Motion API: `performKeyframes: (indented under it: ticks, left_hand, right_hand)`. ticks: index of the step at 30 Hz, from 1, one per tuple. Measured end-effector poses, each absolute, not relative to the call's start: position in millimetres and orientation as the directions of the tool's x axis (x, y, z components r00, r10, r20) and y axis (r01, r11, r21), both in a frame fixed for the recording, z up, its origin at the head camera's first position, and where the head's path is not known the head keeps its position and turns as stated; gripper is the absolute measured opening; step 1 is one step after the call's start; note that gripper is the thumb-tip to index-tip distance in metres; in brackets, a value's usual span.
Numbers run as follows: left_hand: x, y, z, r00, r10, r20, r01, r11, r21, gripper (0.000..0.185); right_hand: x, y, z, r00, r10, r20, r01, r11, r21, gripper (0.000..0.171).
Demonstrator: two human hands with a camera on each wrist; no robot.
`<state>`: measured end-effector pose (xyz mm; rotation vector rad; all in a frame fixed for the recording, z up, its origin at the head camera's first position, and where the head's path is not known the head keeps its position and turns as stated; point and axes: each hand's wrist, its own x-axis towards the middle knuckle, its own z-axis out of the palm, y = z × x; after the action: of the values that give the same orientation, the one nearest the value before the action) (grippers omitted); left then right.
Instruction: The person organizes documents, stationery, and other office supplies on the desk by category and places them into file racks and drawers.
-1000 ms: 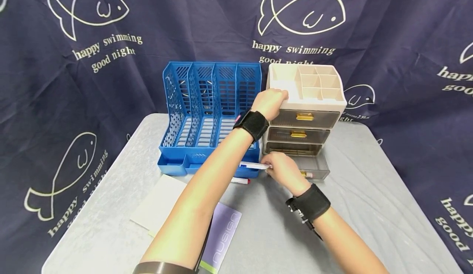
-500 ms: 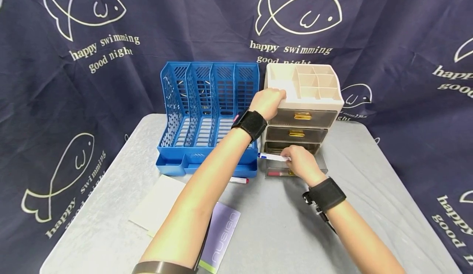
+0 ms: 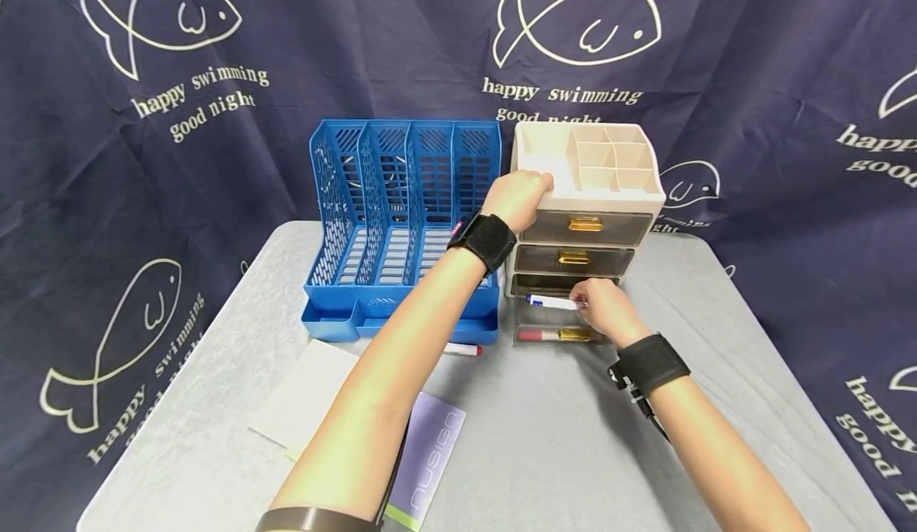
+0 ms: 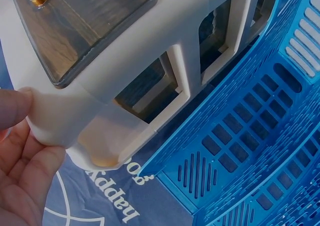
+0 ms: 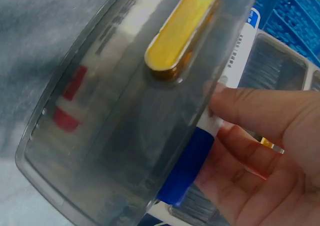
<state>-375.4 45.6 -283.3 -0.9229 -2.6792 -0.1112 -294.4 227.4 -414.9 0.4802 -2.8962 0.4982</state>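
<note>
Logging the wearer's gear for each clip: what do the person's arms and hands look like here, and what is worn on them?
Both forearms are bare, with no sleeves. Each wrist carries a wide black fabric strap: one by the left hand, one by the right hand. A small pink-red tag shows at the left strap's edge, and a black cable or clip hangs from the right strap. A dark band sits on the left arm at the bottom edge.

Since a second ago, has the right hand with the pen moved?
Yes. The right hand carried the pen rightward and up, from beside the blue file rack to over the open bottom drawer of the beige organizer.
</note>
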Motion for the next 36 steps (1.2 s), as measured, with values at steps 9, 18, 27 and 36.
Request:
performKeyframes:
  ticks: [9, 18, 27, 36]
  left_hand:
    - [-376, 45, -284, -0.746, 0.588, 0.313, 0.614, 0.789, -0.018, 0.035]
    - [-376, 45, -283, -0.746, 0.590, 0.309, 0.616, 0.787, -0.014, 0.035]
    - [-375, 45, -283, -0.745, 0.595, 0.302, 0.621, 0.784, -0.011, 0.035]
    - [-374, 44, -282, -0.745, 0.593, 0.306, 0.620, 0.784, -0.010, 0.035]
  right_hand:
    - [-305, 232, -419, -0.947, -0.311, 0.087, -0.322, 0.889, -0.325, 0.017]
    - [-314, 231, -421, -0.941, -0.336, -0.028, -0.308, 0.892, -0.331, 0.014]
    - [-320, 233, -430, -0.920, -0.388, -0.054, -0.349, 0.874, -0.338, 0.016]
    - [-326, 240, -440, -0.915, -0.399, -0.063, -0.349, 0.859, -0.374, 0.015]
